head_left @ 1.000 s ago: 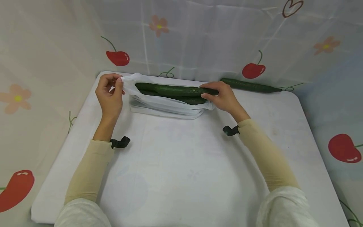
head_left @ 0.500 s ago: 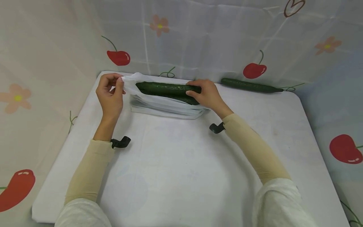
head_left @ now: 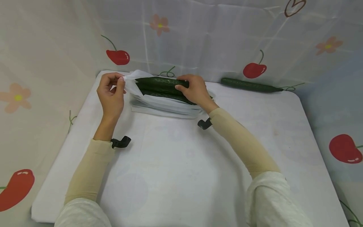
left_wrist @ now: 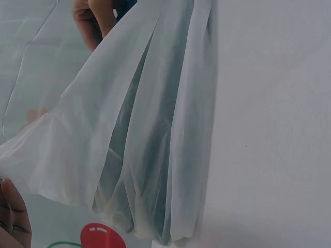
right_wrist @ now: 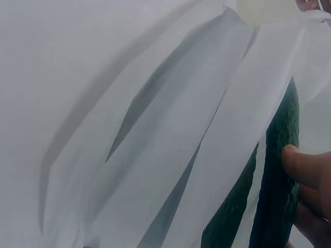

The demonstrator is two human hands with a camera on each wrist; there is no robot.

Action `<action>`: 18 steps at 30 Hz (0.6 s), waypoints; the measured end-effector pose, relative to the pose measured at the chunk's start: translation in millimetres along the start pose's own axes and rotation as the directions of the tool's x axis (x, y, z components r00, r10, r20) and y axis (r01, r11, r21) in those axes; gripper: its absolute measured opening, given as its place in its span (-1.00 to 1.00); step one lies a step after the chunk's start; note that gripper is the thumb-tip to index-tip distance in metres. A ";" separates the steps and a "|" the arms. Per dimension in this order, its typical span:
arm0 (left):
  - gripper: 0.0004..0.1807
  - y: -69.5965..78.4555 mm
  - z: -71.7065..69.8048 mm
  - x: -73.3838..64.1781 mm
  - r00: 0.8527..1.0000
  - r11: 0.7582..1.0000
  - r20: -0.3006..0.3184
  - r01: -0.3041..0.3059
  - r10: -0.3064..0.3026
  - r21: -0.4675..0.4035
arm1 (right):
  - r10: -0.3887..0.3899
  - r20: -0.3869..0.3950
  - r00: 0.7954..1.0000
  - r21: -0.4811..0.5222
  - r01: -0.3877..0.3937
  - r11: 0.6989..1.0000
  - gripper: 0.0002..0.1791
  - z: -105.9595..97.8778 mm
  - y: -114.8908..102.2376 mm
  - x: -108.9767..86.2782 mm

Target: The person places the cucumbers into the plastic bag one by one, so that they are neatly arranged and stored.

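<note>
In the head view a thin white plastic bag [head_left: 167, 110] lies at the back of the table, its mouth spread along the top. My left hand [head_left: 111, 96] pinches the bag's left edge between thumb and fingers and holds it up. The right hand [head_left: 196, 91] grips a dark green cucumber [head_left: 158, 82] at its right part, the left end inside the bag's mouth. Just below it, another cucumber [right_wrist: 227, 222] shows in the bag in the right wrist view. Pleated folds of the bag fill the left wrist view and hide what lies inside.
A separate cucumber [head_left: 250, 85] lies along the table's back edge, right of the bag. The white-covered table [head_left: 164, 176] meets a printed curtain [head_left: 193, 41] at the back and sides. Black wrist cameras are worn at both cuffs.
The right hand has moved left with the cucumber it grips, which now sits a little higher over the other cucumber. The left hand stays at the bag's edge.
</note>
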State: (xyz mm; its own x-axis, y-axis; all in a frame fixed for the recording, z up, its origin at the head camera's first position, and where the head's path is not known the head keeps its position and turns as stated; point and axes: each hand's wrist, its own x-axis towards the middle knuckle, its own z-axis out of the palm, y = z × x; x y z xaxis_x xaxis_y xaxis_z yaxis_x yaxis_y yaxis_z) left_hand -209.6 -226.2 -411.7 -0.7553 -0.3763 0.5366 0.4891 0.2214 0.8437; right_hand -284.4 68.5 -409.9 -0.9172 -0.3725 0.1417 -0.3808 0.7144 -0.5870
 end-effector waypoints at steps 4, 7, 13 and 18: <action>-0.86 -10.4 -2.6 2.1 1.000 1.000 -0.006 -0.024 0.024 0.000 | -0.003 0.014 1.000 -0.019 0.004 1.000 -0.52 6.7 -7.2 3.5; -0.88 -15.7 -3.7 4.0 0.999 0.999 -0.014 -0.037 0.037 -0.009 | 0.006 0.018 1.000 -0.034 -0.006 0.999 -0.51 9.1 -8.9 3.7; -0.90 -18.3 -1.7 6.7 0.999 0.999 -0.018 -0.042 0.042 -0.034 | 0.008 -0.005 1.000 -0.054 -0.009 0.998 -0.47 7.3 -4.0 2.8; -0.80 -18.7 -0.5 7.4 0.999 0.999 -0.016 -0.043 0.043 -0.016 | -0.005 -0.004 1.000 -0.058 0.005 0.998 -0.45 5.9 0.5 2.9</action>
State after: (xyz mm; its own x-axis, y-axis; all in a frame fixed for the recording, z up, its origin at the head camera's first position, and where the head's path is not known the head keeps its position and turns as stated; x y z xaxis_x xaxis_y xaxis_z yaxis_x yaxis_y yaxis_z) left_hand -224.1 -233.6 -423.6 -0.7265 -0.3806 0.5721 0.5281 0.2234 0.8193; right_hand -286.6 64.3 -414.5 -0.9155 -0.3741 0.1480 -0.3918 0.7458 -0.5388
